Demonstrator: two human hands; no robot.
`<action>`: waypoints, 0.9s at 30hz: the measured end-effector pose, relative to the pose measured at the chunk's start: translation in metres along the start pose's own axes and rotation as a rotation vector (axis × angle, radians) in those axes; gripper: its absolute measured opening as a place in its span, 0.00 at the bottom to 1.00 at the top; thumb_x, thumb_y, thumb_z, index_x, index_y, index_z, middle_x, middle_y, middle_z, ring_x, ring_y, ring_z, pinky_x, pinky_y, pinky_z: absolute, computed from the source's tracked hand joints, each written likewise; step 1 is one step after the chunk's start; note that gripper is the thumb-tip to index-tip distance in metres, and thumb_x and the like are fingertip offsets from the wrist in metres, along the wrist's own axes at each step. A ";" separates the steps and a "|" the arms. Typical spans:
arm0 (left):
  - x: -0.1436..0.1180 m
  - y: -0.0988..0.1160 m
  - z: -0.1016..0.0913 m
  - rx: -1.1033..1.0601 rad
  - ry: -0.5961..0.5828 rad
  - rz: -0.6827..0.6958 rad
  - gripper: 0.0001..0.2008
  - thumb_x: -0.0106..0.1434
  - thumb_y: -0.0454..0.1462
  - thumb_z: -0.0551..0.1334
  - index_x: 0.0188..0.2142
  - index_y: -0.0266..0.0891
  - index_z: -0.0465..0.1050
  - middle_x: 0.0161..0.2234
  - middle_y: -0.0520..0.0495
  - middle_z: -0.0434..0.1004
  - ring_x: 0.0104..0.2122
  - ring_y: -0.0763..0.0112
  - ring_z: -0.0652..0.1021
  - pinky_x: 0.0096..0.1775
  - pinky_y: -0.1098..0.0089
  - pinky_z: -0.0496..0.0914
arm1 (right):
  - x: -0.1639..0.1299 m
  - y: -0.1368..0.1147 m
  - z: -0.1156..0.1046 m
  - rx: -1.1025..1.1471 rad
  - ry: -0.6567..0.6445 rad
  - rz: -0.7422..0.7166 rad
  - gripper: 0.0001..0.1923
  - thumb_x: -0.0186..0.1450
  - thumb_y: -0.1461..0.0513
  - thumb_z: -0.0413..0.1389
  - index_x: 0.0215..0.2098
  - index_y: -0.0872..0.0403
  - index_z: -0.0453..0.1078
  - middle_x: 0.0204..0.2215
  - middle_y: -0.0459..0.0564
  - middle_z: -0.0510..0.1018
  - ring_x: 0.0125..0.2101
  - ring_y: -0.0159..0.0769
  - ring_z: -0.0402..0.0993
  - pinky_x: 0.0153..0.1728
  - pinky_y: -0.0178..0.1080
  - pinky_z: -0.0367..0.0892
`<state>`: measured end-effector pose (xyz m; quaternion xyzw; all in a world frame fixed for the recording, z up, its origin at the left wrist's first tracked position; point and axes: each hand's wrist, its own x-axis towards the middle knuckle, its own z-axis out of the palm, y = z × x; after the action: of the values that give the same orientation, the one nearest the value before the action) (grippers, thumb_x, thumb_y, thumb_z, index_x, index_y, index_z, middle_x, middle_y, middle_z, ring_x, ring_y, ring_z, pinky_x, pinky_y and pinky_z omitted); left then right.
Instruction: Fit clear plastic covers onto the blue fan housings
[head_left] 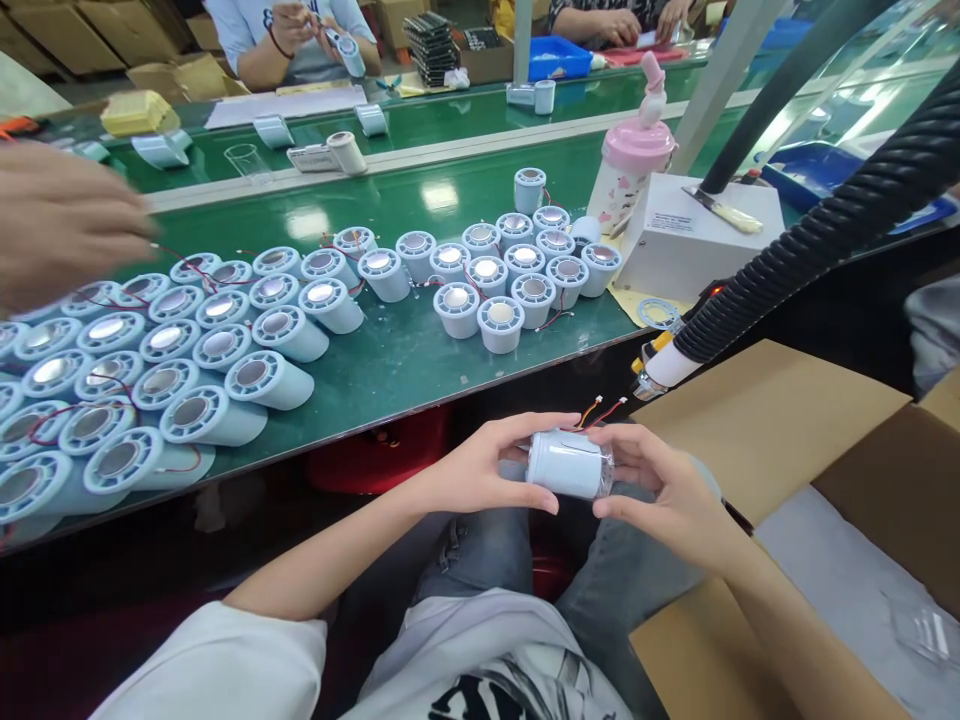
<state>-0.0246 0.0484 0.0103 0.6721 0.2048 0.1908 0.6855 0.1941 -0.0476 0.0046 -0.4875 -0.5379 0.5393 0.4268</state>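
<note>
Above my lap, both hands hold one light-blue cylindrical housing (564, 462) lying on its side. My left hand (504, 465) wraps its left end, thumb below and fingers above. A clear plastic cover (606, 470) shows at the right end, where the fingers and thumb of my right hand (652, 480) grip. Thin wires with small white connectors (611, 408) stick up from behind the housing. On the green bench ahead stand many similar housings (501, 325) with round silvery centres, several with red and black wires.
A black corrugated hose (817, 240) with a white nozzle hangs at the right, by a white box-shaped device (690, 240) and a pink cup (630, 165). An open cardboard box (772, 430) is beside my right arm. Another person's blurred hand (67, 225) reaches in at left; two people work opposite.
</note>
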 end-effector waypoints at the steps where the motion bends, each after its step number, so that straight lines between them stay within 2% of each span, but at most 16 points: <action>1: 0.000 0.000 0.000 0.015 -0.001 0.018 0.38 0.50 0.34 0.73 0.60 0.46 0.65 0.58 0.41 0.69 0.54 0.57 0.74 0.53 0.63 0.70 | 0.000 -0.001 0.000 0.025 -0.005 0.023 0.23 0.59 0.62 0.66 0.50 0.40 0.67 0.49 0.41 0.74 0.50 0.33 0.72 0.49 0.33 0.72; 9: -0.002 -0.001 -0.002 0.081 -0.024 0.076 0.39 0.50 0.33 0.73 0.60 0.48 0.64 0.60 0.41 0.66 0.56 0.56 0.72 0.53 0.62 0.71 | 0.001 -0.001 0.001 0.228 -0.048 0.168 0.22 0.61 0.58 0.65 0.50 0.46 0.63 0.45 0.47 0.75 0.41 0.34 0.75 0.40 0.33 0.73; 13: -0.003 -0.001 -0.003 0.097 -0.039 0.107 0.39 0.49 0.32 0.73 0.60 0.49 0.64 0.60 0.42 0.66 0.58 0.57 0.71 0.54 0.63 0.71 | 0.002 0.001 0.001 0.289 -0.053 0.216 0.22 0.61 0.56 0.65 0.50 0.48 0.63 0.40 0.47 0.77 0.35 0.31 0.74 0.36 0.32 0.72; 19: -0.003 0.001 -0.003 0.101 -0.045 0.138 0.39 0.49 0.31 0.73 0.59 0.49 0.66 0.61 0.43 0.66 0.60 0.57 0.68 0.55 0.63 0.69 | 0.004 0.003 0.003 0.405 -0.052 0.297 0.20 0.63 0.52 0.62 0.47 0.49 0.62 0.37 0.46 0.78 0.32 0.32 0.76 0.34 0.36 0.75; 24: -0.002 0.001 -0.002 -0.004 -0.038 0.037 0.40 0.49 0.31 0.73 0.61 0.48 0.64 0.60 0.41 0.66 0.58 0.57 0.70 0.56 0.62 0.68 | 0.005 0.007 0.006 0.426 -0.015 0.367 0.21 0.64 0.49 0.59 0.45 0.52 0.61 0.31 0.46 0.79 0.28 0.35 0.79 0.30 0.35 0.74; 27: 0.010 -0.007 -0.003 -0.150 0.024 -0.048 0.41 0.50 0.34 0.73 0.62 0.45 0.62 0.60 0.39 0.67 0.58 0.56 0.71 0.57 0.61 0.66 | 0.007 0.016 0.012 0.563 0.052 0.336 0.21 0.64 0.47 0.58 0.46 0.51 0.61 0.32 0.47 0.79 0.28 0.35 0.79 0.30 0.35 0.73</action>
<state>-0.0176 0.0558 0.0035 0.6113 0.2141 0.1974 0.7359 0.1823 -0.0432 -0.0124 -0.4460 -0.2688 0.7169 0.4636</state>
